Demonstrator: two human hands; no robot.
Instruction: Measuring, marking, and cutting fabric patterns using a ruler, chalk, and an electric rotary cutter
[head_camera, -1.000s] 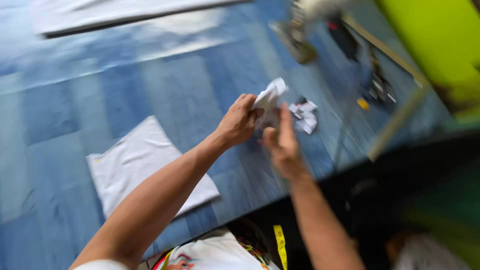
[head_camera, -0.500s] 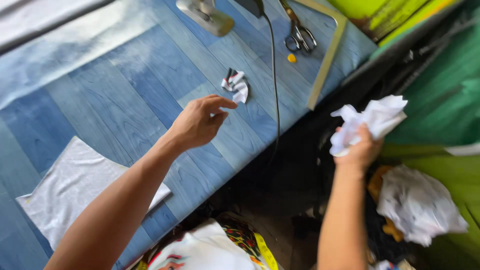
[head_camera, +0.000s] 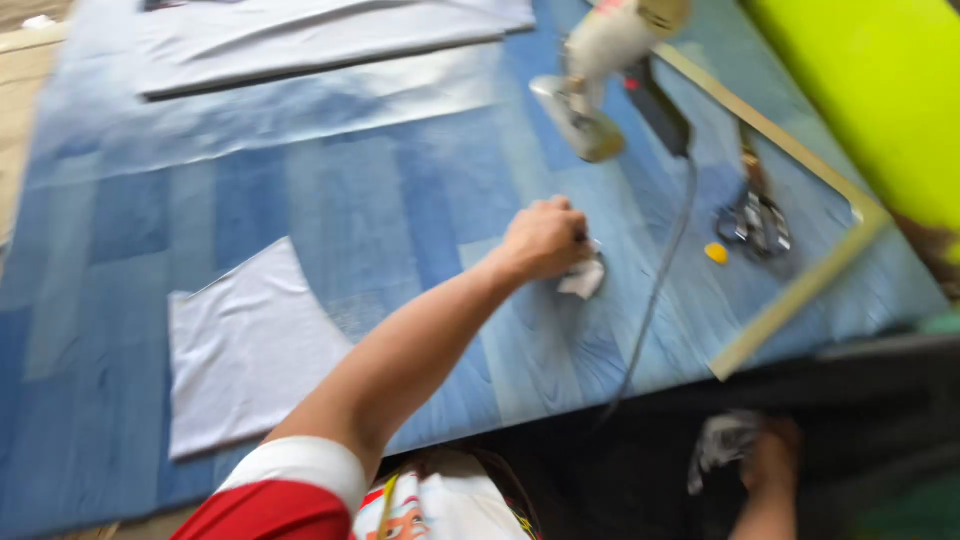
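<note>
My left hand (head_camera: 545, 238) is closed over a small white fabric scrap (head_camera: 583, 279) lying on the blue wood-grain table (head_camera: 300, 190). My right hand (head_camera: 770, 460) hangs low beyond the table's near edge, in the dark area by the floor, next to a crumpled white and grey scrap (head_camera: 722, 440); blur hides whether the fingers still hold it. A flat white cut fabric piece (head_camera: 245, 350) lies on the table left of my left forearm.
An electric fabric cutter (head_camera: 600, 70) stands at the table's far side, its black cord (head_camera: 655, 300) trailing to the near edge. Scissors (head_camera: 755, 220) and a small yellow chalk (head_camera: 715, 253) lie right of my hand. A long wooden ruler (head_camera: 800, 295), white fabric layers (head_camera: 320, 35), and bright green cloth (head_camera: 870, 100).
My left hand moved forward and closed on the small scrap on the table. My right hand dropped from chest height, with its crumpled scraps, down below the table edge.
</note>
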